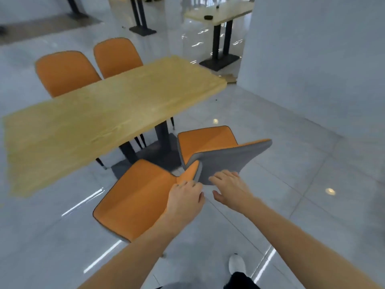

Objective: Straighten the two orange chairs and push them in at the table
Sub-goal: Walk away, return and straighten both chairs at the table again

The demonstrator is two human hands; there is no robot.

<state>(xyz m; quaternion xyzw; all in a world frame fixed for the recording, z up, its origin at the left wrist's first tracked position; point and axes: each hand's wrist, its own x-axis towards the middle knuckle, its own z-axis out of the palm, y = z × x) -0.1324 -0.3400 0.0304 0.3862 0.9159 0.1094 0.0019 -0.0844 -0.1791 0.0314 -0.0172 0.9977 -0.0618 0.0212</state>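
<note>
Two orange chairs stand askew on the near side of the wooden table (87,122), their backs almost touching. The near chair (135,197) is turned with its seat toward the left. My left hand (185,199) is closed over the top of its backrest. The far chair (206,140) shows the grey rear of its backrest (229,159) to me. My right hand (229,188) lies with its fingertips on that grey back near the top edge, fingers spread and thumb held apart from the chair.
Two more orange chairs (66,71) are tucked in at the table's far side. A white wall corner (312,69) rises at the right. Another table (218,13) on black legs stands behind. My white shoe (237,265) is on the glossy tiled floor.
</note>
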